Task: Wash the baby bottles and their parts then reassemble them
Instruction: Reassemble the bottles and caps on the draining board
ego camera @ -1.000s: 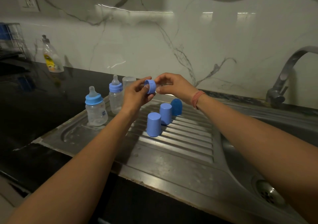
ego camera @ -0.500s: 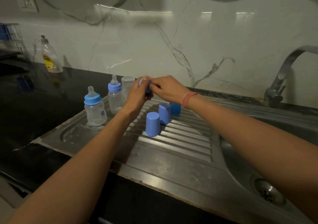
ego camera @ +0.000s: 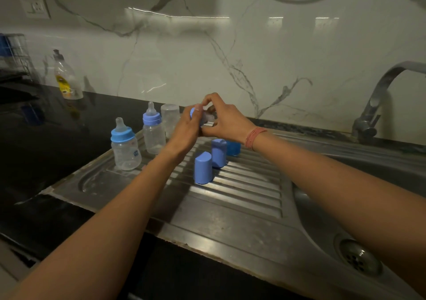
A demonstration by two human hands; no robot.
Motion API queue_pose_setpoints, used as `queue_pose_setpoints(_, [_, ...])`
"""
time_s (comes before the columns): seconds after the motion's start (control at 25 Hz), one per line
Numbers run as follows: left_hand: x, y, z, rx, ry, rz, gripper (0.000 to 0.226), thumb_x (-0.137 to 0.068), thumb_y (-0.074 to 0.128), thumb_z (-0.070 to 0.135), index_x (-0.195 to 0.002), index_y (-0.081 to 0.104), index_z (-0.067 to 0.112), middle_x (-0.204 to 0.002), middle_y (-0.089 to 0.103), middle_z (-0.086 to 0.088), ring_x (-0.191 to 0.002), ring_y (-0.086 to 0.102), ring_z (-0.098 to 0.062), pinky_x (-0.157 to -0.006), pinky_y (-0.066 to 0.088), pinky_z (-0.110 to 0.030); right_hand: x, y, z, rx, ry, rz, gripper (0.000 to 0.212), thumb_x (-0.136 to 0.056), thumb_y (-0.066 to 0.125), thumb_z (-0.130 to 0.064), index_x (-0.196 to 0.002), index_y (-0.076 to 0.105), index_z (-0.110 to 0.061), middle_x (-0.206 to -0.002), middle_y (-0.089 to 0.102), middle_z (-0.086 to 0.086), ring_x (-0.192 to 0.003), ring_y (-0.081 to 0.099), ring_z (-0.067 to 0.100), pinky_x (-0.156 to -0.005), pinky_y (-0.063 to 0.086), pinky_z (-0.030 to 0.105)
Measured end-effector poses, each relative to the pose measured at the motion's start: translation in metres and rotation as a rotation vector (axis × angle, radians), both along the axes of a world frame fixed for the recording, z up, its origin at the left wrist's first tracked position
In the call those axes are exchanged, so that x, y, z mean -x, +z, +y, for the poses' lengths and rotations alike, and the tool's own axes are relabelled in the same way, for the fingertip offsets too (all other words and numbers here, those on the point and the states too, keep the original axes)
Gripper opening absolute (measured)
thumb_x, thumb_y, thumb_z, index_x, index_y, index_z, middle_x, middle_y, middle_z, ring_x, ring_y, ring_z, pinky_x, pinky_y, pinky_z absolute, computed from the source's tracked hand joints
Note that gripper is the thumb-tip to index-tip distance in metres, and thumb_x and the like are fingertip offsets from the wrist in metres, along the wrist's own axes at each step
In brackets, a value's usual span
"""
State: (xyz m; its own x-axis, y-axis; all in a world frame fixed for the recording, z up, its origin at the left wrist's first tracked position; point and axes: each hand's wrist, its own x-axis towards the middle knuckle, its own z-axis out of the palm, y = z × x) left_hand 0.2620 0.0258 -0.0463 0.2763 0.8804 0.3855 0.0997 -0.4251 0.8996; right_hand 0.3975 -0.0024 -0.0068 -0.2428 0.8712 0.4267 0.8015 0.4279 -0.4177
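Ring (ego camera: 193, 111) now pinched in left hand (ego camera: 187, 131); right hand (ego camera: 227, 121) presses teat (ego camera: 206, 117) in — hands closed together, reassembly under way.

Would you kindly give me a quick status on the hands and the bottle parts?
Left hand and right hand both grip blue collar ring, clear nipple between them. Two bottles assembled, three blue caps waiting. Nothing in the way.

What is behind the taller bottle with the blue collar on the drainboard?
Behind the taller bottle stands a clear open bottle body without collar or teat. The left hand covers its right side, so anything there is hidden.
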Motion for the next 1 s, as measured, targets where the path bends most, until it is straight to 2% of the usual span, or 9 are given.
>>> queue_pose_setpoints(0.12, [-0.008,0.012,-0.011,-0.129,-0.02,0.18,0.048,-0.106,0.02,0.048,-0.119,0.057,0.021,-0.106,0.062,0.005,-0.099,0.059,-0.007,-0.086,0.045,-0.018,-0.007,0.003,0.001,-0.048,-0.023,0.169,0.037,-0.082,0.072,-0.016,-0.114,0.053,-0.013,-0.1,0.065,0.007,-0.072,0.062,0.016,-0.069,0.057,0.031])
queue_pose_setpoints(0.2, [-0.01,0.032,0.002,-0.328,0.208,0.429,0.046,-0.107,0.026,0.043,-0.097,0.062,0.018,-0.095,0.06,-0.002,-0.094,0.058,-0.02,-0.08,0.042,-0.03,-0.018,0.005,0.004,-0.044,-0.091,0.277,0.04,-0.08,0.076,-0.022,-0.113,0.054,-0.014,-0.102,0.065,0.008,-0.075,0.062,0.018,-0.066,0.058,0.032])
queue_pose_setpoints(0.28, [-0.008,0.05,0.032,-0.403,0.46,0.796,0.039,-0.105,0.039,0.041,-0.116,0.064,0.014,-0.12,0.058,-0.014,-0.114,0.053,-0.035,-0.094,0.038,-0.041,-0.029,0.004,0.006,-0.016,-0.14,0.256,0.051,-0.074,0.081,-0.027,-0.115,0.051,-0.018,-0.104,0.064,0.008,-0.087,0.062,0.02,-0.068,0.052,0.026])
queue_pose_setpoints(0.4, [-0.003,0.069,0.065,-0.323,0.523,1.324,0.049,-0.098,0.051,0.041,-0.14,0.048,0.017,-0.139,0.048,-0.014,-0.129,0.043,-0.037,-0.109,0.025,-0.05,-0.038,0.0,0.008,0.019,-0.145,0.25,0.05,-0.071,0.084,-0.028,-0.109,0.052,-0.02,-0.108,0.064,0.006,-0.098,0.061,0.02,-0.069,0.043,0.014])
queue_pose_setpoints(0.52, [0.0,0.078,0.08,-0.239,0.481,1.652,0.059,-0.092,0.06,0.049,-0.139,0.046,0.017,-0.138,0.052,-0.012,-0.13,0.046,-0.036,-0.114,0.014,-0.059,-0.044,-0.001,0.008,0.027,-0.135,0.274,0.047,-0.073,0.082,-0.031,-0.108,0.052,-0.023,-0.11,0.064,0.004,-0.1,0.062,0.02,-0.077,0.048,0.024])
queue_pose_setpoints(0.6, [0.003,0.079,0.084,-0.143,0.434,1.751,0.063,-0.087,0.071,0.046,-0.138,0.048,0.017,-0.138,0.052,-0.01,-0.13,0.048,-0.034,-0.114,0.016,-0.061,-0.047,0.001,0.006,0.031,-0.131,0.287,0.046,-0.073,0.082,-0.031,-0.108,0.053,-0.024,-0.109,0.063,0.003,-0.098,0.063,0.019,-0.077,0.053,0.03])
queue_pose_setpoints(0.76, [0.007,0.078,0.084,-0.153,0.38,1.636,0.068,-0.081,0.081,0.03,-0.14,0.049,0.015,-0.135,0.051,-0.012,-0.124,0.051,-0.035,-0.105,0.039,-0.053,-0.054,0.002,0.0,0.078,-0.082,0.406,0.044,-0.074,0.082,-0.021,-0.108,0.054,-0.022,-0.107,0.06,0.006,-0.094,0.064,0.019,-0.062,0.057,0.021])
queue_pose_setpoints(0.88, [0.006,0.089,0.07,-0.276,0.339,1.179,0.068,-0.082,0.08,0.032,-0.14,0.048,0.016,-0.135,0.05,-0.016,-0.12,0.051,-0.036,-0.101,0.044,-0.046,-0.062,-0.001,-0.002,0.046,-0.133,0.475,0.043,-0.075,0.081,-0.017,-0.11,0.056,-0.019,-0.11,0.061,0.001,-0.096,0.058,0.014,-0.063,0.047,0.008])
queue_pose_setpoints(1.0, [0.005,0.095,0.039,-0.207,0.218,0.719,0.067,-0.085,0.075,0.037,-0.142,0.047,0.017,-0.132,0.056,-0.011,-0.117,0.054,-0.03,-0.097,0.043,-0.037,-0.072,-0.004,-0.005,0.031,-0.194,0.552,0.042,-0.076,0.079,-0.017,-0.111,0.056,-0.02,-0.117,0.06,-0.004,-0.104,0.055,0.012,-0.072,0.039,0.01])
